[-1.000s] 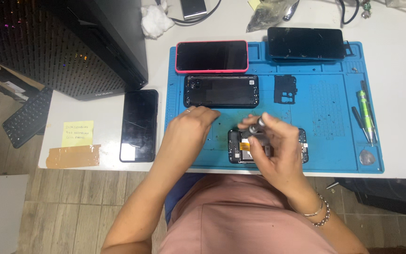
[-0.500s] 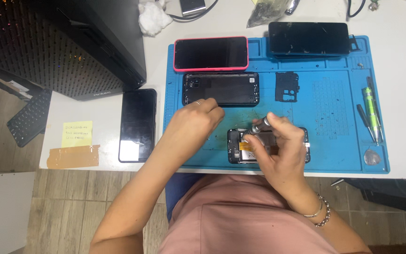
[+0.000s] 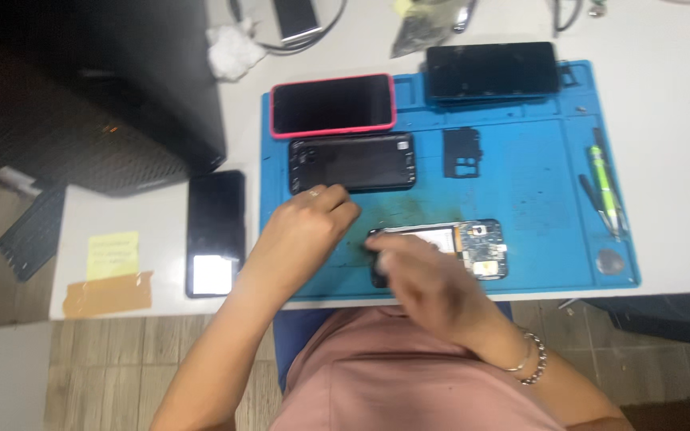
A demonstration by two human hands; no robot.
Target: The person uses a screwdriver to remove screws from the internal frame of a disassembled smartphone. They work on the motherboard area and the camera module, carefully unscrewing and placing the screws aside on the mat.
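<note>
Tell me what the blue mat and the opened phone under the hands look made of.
Blue mat: likely silicone or rubber; matte, with moulded compartments and smudges. Opened phone: dark, probably plastic frame, with an exposed circuit board bearing metal parts and a pale panel.

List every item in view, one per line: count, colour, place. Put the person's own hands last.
repair mat: 1, blue, on white table
opened phone: 1, circuit board exposed, mat's near edge
red-cased phone: 1, mat's far left
black back cover: 1, below it
black phone: 1, mat's far right
black frame piece: 1, mat centre
green tool: 1, mat's right edge
dark phone: 1, table, left of mat
yellow note: 1, table's left
left hand: on mat beside opened phone
right hand: blurred, over opened phone
</note>
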